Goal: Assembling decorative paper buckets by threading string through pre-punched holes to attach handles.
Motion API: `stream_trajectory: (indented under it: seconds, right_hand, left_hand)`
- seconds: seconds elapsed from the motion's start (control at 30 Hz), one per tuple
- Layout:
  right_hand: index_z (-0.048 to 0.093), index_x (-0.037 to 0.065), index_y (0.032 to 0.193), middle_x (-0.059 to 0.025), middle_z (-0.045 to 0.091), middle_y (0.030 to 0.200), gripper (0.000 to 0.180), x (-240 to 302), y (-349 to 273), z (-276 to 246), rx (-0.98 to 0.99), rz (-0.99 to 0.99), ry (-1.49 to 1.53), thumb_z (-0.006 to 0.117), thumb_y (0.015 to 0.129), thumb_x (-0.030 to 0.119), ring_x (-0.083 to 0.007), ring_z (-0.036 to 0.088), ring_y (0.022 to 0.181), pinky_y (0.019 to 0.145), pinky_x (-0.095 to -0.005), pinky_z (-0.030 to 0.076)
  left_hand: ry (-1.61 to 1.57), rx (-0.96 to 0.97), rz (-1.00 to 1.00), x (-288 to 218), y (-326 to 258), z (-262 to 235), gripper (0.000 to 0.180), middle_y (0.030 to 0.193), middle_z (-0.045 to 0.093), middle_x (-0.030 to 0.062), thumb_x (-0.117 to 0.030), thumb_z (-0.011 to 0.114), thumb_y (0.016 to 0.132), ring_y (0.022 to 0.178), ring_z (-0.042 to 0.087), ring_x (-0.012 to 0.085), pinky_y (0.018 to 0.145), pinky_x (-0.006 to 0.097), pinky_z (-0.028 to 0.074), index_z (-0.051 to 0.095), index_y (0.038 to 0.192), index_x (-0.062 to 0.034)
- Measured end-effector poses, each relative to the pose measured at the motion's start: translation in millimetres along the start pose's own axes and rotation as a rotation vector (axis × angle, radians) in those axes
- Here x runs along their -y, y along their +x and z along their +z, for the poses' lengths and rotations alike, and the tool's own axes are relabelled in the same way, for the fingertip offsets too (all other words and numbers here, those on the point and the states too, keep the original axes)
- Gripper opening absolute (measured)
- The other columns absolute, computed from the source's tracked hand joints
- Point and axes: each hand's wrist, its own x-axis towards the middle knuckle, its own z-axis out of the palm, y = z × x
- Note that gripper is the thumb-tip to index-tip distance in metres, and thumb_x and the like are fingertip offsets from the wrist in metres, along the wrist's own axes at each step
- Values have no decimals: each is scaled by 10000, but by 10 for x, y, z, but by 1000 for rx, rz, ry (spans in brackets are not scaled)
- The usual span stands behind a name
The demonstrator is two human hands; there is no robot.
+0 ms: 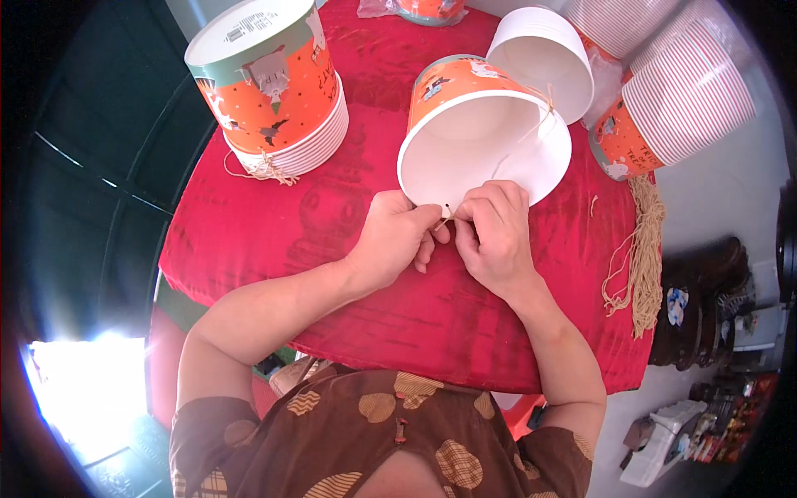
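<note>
An orange paper bucket (465, 91) with a white inside lies tilted on the red tablecloth (266, 224), its open mouth facing me. A thin tan string (531, 137) runs across its opening from a hole at the far rim. My left hand (398, 236) and my right hand (494, 228) meet at the near rim. Both pinch the string's end beside a small hole in the rim.
A stack of upside-down orange buckets (274, 91) with string handles stands at the back left. Another white bucket (544, 54) and two long stacks of nested buckets (681, 100) lie at the back right. A bundle of tan strings (646, 249) hangs over the table's right edge.
</note>
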Motion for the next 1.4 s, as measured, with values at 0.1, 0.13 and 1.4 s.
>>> stream_trajectory:
  seconds: [0.1,0.13,1.4]
  right_hand:
    - [532,48,772,-70,548,843,260,-1,5,8,-9,-5,6,664,590,-80,-272,523,856,789,-383,381]
    - [531,48,772,-70,548,844,260,-1,7,11,-15,-6,14,665,590,-79,-272,524,857,791,-384,380]
    - [526,51,761,-57,553,824,203,-42,-37,-31,124,112,132,644,639,-61,-263,516,850,806,-382,373]
  left_hand:
    - [-66,-7,-13,-21,-24,10,164,670,612,100,-67,523,858,405,510,115,333,257,411,618,805,55]
    - [-102,-12,-24,-24,-27,11,160,671,612,100,-68,526,856,404,508,115,332,256,410,620,811,54]
    - [195,-16,23,42,-38,48,170,655,596,67,-99,518,894,432,522,106,373,263,443,580,861,56]
